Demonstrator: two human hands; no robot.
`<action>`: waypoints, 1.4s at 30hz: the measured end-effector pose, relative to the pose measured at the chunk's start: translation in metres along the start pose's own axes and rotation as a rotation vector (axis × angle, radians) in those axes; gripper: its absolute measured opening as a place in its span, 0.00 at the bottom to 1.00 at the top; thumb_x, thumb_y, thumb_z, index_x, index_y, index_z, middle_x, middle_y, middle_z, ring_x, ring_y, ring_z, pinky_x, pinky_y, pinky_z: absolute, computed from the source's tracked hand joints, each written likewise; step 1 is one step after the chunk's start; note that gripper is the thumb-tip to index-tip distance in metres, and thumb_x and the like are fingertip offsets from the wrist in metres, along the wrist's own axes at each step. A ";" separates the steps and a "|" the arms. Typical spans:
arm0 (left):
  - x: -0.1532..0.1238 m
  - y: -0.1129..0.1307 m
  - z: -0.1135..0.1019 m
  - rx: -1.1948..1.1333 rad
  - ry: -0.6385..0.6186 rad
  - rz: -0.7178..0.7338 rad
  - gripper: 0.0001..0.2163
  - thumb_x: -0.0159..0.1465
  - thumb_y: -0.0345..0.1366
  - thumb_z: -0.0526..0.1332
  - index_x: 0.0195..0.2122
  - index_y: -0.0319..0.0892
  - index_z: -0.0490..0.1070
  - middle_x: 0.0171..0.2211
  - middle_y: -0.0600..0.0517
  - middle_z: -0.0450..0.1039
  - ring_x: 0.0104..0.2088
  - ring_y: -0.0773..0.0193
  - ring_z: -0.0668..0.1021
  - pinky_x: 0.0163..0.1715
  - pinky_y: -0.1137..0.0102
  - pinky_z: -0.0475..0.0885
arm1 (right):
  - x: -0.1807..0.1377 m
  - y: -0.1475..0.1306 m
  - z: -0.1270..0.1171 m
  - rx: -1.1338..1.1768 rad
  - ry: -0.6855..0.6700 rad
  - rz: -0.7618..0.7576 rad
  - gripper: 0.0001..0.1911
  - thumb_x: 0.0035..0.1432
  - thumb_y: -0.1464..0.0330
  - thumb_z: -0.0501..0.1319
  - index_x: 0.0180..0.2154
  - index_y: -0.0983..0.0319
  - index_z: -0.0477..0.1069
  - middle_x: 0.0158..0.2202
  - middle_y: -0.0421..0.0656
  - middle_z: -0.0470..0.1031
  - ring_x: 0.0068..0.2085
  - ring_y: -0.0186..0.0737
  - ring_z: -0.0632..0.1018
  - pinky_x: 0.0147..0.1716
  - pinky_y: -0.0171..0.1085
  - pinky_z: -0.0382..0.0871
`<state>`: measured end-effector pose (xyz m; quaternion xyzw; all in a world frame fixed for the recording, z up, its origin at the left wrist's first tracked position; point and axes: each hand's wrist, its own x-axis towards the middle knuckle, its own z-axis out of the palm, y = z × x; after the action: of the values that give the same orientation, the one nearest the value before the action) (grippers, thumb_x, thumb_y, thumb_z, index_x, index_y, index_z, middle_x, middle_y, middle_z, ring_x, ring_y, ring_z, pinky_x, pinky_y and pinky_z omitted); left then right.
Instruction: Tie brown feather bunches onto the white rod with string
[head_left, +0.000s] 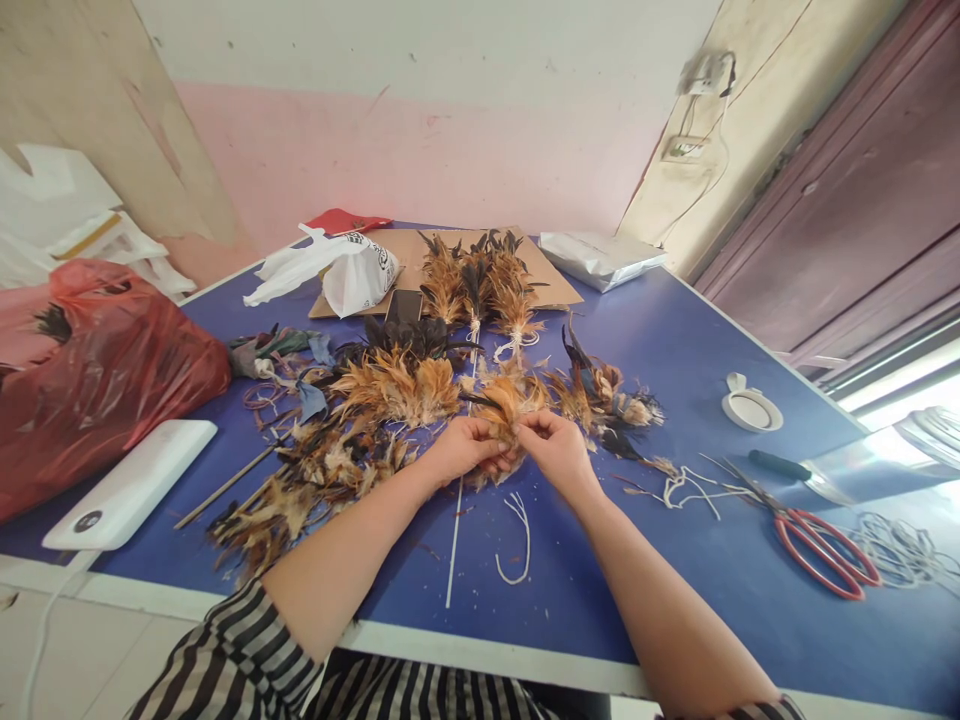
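Both my hands meet over the middle of the blue table, pinching a bunch of golden-brown feathers (pixel 514 396) with a dark one among them. My left hand (pixel 469 446) grips its lower left side, fingers curled under. From the right, my right hand (pixel 553 450) closes thumb and fingers on the same bunch. Just left lies a fan of brown and black feathers (pixel 405 385), with a loose feather pile (pixel 315 470) below it. A tied feather bundle (pixel 607 395) rests to the right. Near my wrists lie a white cord (pixel 517 545) and a thin white strip (pixel 454 560).
Finished-looking feather bunches (pixel 476 275) lie on cardboard (pixel 559 285) at the back. Red-handled scissors (pixel 817 550), a green-handled knife (pixel 795 470) and coiled string (pixel 900 550) lie right. On the left are a red plastic bag (pixel 105 380) and a white power bank (pixel 131 485).
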<state>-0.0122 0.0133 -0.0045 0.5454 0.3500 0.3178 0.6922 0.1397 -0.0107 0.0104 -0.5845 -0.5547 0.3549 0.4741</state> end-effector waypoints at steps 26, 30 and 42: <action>0.005 -0.003 -0.002 -0.280 0.099 -0.009 0.08 0.49 0.33 0.66 0.28 0.33 0.71 0.26 0.48 0.74 0.23 0.71 0.75 0.23 0.79 0.69 | 0.001 0.003 0.000 0.048 -0.104 0.036 0.09 0.44 0.64 0.62 0.24 0.64 0.68 0.22 0.38 0.68 0.25 0.32 0.66 0.26 0.33 0.59; 0.004 -0.001 -0.004 -0.319 0.050 -0.008 0.09 0.48 0.33 0.66 0.27 0.33 0.71 0.24 0.50 0.72 0.22 0.73 0.74 0.21 0.81 0.68 | 0.003 0.003 -0.005 0.253 -0.187 0.113 0.10 0.43 0.63 0.64 0.27 0.64 0.69 0.21 0.36 0.68 0.22 0.29 0.64 0.23 0.32 0.57; 0.002 -0.002 0.001 -0.179 0.027 -0.037 0.13 0.48 0.39 0.66 0.28 0.33 0.73 0.24 0.49 0.73 0.22 0.72 0.74 0.24 0.78 0.68 | 0.002 0.004 0.000 0.389 -0.089 0.116 0.11 0.41 0.64 0.66 0.23 0.63 0.66 0.17 0.34 0.65 0.19 0.27 0.62 0.20 0.31 0.54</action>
<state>-0.0106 0.0142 -0.0068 0.4703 0.3394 0.3421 0.7393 0.1408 -0.0086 0.0070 -0.4967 -0.4614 0.5075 0.5318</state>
